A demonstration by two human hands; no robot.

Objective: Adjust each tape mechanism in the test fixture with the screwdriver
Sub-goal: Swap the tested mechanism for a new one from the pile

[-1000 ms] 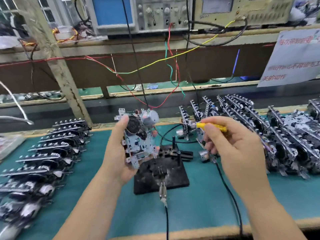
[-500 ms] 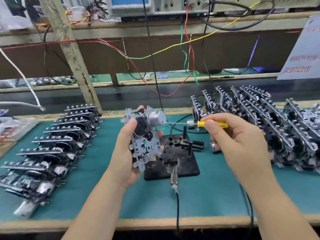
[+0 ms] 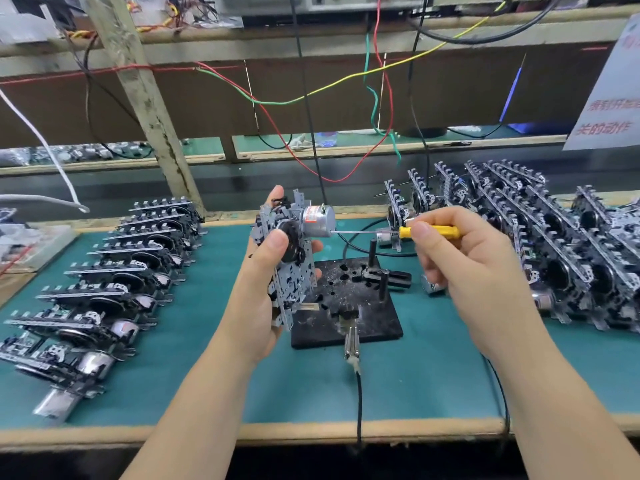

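Our left hand (image 3: pixel 266 289) holds the mechanism (image 3: pixel 294 258) up above the fixture (image 3: pixel 346 306) while our right hand (image 3: pixel 464 268) pinches the screwdriver (image 3: pixel 429 232), whose thin tip at the motor (image 3: pixel 318 221) could slip off if the mechanism wobbles.

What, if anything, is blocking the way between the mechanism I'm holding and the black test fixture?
Nothing visible. The left hand holds the tape mechanism just above the left edge of the fixture, whose plate is bare apart from its own upright pins.
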